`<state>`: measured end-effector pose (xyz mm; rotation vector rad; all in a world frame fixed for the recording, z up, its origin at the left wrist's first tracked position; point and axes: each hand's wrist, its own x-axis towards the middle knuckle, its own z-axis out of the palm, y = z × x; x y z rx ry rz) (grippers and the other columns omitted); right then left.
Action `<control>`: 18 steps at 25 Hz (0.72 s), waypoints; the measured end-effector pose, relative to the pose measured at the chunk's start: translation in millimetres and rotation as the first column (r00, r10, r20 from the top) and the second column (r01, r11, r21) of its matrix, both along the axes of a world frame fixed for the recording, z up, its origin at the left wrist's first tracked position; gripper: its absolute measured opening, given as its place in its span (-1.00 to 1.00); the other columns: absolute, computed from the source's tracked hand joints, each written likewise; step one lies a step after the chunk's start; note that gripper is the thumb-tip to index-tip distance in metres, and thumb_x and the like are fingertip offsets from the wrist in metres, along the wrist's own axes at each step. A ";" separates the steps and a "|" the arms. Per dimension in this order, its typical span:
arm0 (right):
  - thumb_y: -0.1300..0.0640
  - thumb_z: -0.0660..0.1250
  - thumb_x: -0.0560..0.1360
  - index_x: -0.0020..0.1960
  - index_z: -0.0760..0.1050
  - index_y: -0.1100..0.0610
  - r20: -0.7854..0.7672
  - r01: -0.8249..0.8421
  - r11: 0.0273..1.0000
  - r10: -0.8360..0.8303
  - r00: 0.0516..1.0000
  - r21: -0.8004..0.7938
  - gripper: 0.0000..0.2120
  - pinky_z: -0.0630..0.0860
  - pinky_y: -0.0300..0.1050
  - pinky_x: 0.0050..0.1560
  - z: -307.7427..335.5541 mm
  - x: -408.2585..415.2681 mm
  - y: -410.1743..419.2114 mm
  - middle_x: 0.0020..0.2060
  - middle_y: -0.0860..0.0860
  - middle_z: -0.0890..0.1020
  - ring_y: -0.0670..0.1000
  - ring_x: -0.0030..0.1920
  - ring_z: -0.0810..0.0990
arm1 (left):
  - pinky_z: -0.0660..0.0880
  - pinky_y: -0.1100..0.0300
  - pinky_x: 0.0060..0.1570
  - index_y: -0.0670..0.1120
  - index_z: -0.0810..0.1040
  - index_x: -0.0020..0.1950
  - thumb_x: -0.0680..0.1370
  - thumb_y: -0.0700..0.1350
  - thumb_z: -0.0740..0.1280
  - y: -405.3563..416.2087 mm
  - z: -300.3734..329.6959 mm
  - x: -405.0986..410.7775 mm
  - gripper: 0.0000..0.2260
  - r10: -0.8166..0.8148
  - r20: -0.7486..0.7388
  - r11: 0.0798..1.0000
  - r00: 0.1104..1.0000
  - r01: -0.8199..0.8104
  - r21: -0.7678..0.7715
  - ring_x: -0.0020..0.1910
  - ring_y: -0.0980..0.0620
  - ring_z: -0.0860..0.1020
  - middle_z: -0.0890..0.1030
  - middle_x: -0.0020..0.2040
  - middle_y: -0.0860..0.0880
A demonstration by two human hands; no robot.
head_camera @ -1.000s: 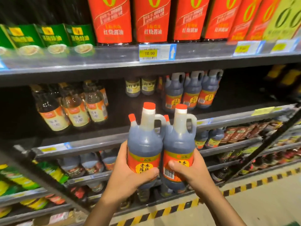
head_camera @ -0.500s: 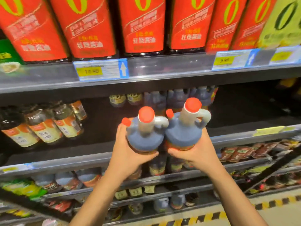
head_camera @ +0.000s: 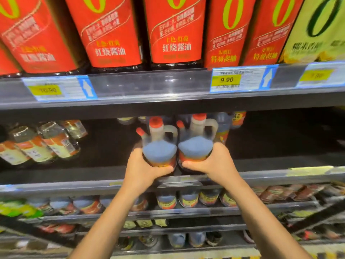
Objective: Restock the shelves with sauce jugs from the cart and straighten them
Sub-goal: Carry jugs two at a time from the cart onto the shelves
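Observation:
Two dark sauce jugs with red caps, side handles and orange labels stand side by side just inside the front edge of the middle shelf (head_camera: 280, 174). My left hand (head_camera: 143, 169) grips the left jug (head_camera: 159, 148) around its lower body. My right hand (head_camera: 214, 163) grips the right jug (head_camera: 195, 144) the same way. Both jugs are upright and touch each other. Behind them, at the back of the shelf, stand more jugs of the same kind (head_camera: 224, 128), partly hidden.
Clear bottles with orange labels (head_camera: 46, 141) lean at the shelf's left. The right part of this shelf is dark. Big red-labelled bottles (head_camera: 175, 30) fill the shelf above, with price tags (head_camera: 226, 80) on its rail. Lower shelves hold more jugs (head_camera: 188, 200) and packets.
Both hands carried the two jugs up and forward from in front of the lower shelves into the middle shelf. The view moved closer and upward.

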<state>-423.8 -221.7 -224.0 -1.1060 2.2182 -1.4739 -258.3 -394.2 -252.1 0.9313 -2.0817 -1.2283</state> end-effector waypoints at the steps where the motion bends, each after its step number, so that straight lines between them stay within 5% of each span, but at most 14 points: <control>1: 0.00 0.71 0.20 0.10 0.68 0.14 0.018 -0.006 1.000 0.006 1.000 0.027 -0.47 0.66 -0.04 0.05 -2.8 -2.8 -0.2 -0.04 -0.10 0.75 -0.19 0.01 0.70 | 0.66 -0.04 -0.04 -0.08 0.68 0.01 0.07 0.14 0.71 1.9 -1.3 -1.9 -0.39 0.007 0.027 1.000 1.000 -0.007 0.018 -0.05 0.14 0.71 0.75 -0.07 0.04; 4: -0.09 0.70 0.19 0.20 0.59 0.08 0.058 -0.024 0.995 0.019 0.998 0.098 -0.35 0.66 -0.10 0.04 -8.9 -6.8 3.8 -0.01 -0.15 0.73 -0.21 0.03 0.69 | 0.67 0.02 -0.07 -0.09 0.72 -0.04 0.16 -0.03 0.73 9.3 2.7 -7.0 -0.56 -0.015 0.031 0.999 0.999 0.013 0.049 -0.13 0.15 0.72 0.76 -0.16 0.05; 8: -0.04 0.67 0.28 0.11 0.45 0.06 0.133 0.037 0.984 -0.061 0.989 0.174 -0.44 0.57 -0.31 -0.14 -10.9 3.8 8.9 -0.04 -0.18 0.62 -0.20 -0.04 0.63 | 0.64 0.26 -0.14 -0.02 0.65 -0.01 0.25 -0.13 0.70 19.6 4.0 -6.7 -0.61 -0.040 -0.026 0.999 0.999 0.040 0.010 -0.14 0.26 0.69 0.73 -0.14 0.06; 10: -0.07 0.64 0.33 0.09 0.36 0.03 0.108 0.071 0.974 -0.096 0.989 0.215 -0.46 0.57 -0.20 -0.06 -14.0 12.5 9.5 -0.03 -0.16 0.56 -0.11 -0.01 0.60 | 0.56 0.41 -0.15 0.09 0.52 0.03 0.27 -0.09 0.68 26.8 2.1 -3.5 -0.53 0.013 -0.042 1.000 0.999 -0.014 -0.026 -0.09 0.36 0.63 0.66 -0.08 0.15; 13: -0.17 0.58 0.36 0.10 0.34 0.02 0.039 0.085 0.962 -0.099 0.994 0.259 -0.45 0.61 0.09 0.09 -13.9 19.8 10.8 0.08 -0.04 0.58 0.02 0.09 0.60 | 0.55 0.36 -0.04 0.06 0.44 0.17 0.25 0.11 0.66 28.6 -3.6 0.2 -0.38 0.043 0.008 0.997 0.999 -0.043 -0.068 0.03 0.34 0.58 0.60 0.07 0.14; 18: -0.10 0.51 0.46 0.37 0.38 0.09 -0.148 0.077 0.978 -0.048 0.988 0.196 -0.41 0.48 -0.04 0.30 -21.1 30.4 30.9 0.24 0.03 0.53 0.04 0.29 0.50 | 0.50 0.33 0.12 0.15 0.38 0.25 0.36 0.07 0.62 43.5 -1.6 14.1 -0.42 0.042 0.024 0.990 0.999 -0.039 -0.132 0.16 0.41 0.50 0.53 0.18 0.27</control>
